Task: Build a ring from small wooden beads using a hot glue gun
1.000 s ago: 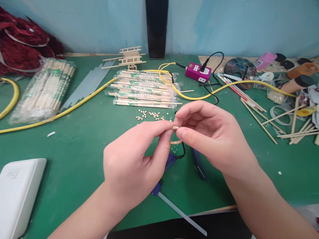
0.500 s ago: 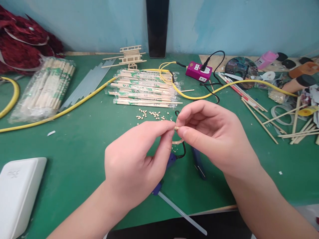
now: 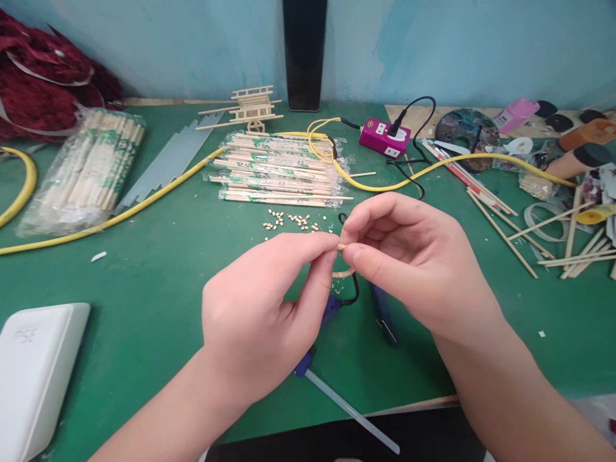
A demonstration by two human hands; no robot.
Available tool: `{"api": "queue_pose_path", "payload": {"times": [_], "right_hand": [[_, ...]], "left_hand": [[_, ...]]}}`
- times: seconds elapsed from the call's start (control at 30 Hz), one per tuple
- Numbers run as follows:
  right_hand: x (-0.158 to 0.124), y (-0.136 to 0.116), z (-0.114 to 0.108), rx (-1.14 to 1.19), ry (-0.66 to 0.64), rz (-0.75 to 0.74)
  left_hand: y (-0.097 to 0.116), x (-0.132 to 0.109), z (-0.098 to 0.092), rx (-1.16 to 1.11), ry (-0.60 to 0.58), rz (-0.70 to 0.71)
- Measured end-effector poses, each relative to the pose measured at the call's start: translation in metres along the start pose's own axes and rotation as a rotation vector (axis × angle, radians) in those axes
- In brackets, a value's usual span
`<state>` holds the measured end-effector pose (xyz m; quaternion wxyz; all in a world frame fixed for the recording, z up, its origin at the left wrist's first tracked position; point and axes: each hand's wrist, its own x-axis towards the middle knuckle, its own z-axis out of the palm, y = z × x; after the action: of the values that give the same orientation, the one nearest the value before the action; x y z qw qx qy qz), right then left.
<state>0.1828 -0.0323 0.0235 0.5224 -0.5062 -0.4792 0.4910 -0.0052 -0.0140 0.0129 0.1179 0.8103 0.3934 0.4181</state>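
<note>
My left hand [image 3: 260,314] and my right hand [image 3: 414,263] meet above the middle of the green table, fingertips pinched together on a tiny wooden piece [image 3: 341,246]. A small wooden ring [image 3: 341,274] shows just below the fingertips, partly hidden. Under my hands lies a blue glue gun [image 3: 332,314] with a clear glue stick [image 3: 351,410] poking out toward me and a black cord curling by it. Several tiny cut wooden bits [image 3: 289,221] are scattered on the table beyond my fingers.
Wrapped chopstick packs [image 3: 276,170] lie ahead, another bag [image 3: 86,170] at left. A yellow cable [image 3: 144,202] crosses the table to a purple power socket [image 3: 384,138]. A small wooden model [image 3: 253,109] stands at the back. Loose sticks [image 3: 500,224] and clutter fill the right; a white box [image 3: 33,372] sits near left.
</note>
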Motion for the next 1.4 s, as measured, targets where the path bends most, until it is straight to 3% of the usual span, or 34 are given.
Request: {"api": "queue_pose_path", "payload": {"times": [0.73, 1.03, 1.4], "right_hand": [[0.002, 0.001, -0.005, 0.071, -0.004, -0.003], [0.005, 0.009, -0.006, 0.089, -0.005, -0.083], [0.007, 0.010, -0.009, 0.163, 0.006, -0.087]], "left_hand": [[0.001, -0.002, 0.001, 0.017, 0.006, -0.042], [0.001, 0.000, -0.002, -0.154, -0.056, -0.136], [0.000, -0.001, -0.001, -0.193, -0.074, -0.142]]}}
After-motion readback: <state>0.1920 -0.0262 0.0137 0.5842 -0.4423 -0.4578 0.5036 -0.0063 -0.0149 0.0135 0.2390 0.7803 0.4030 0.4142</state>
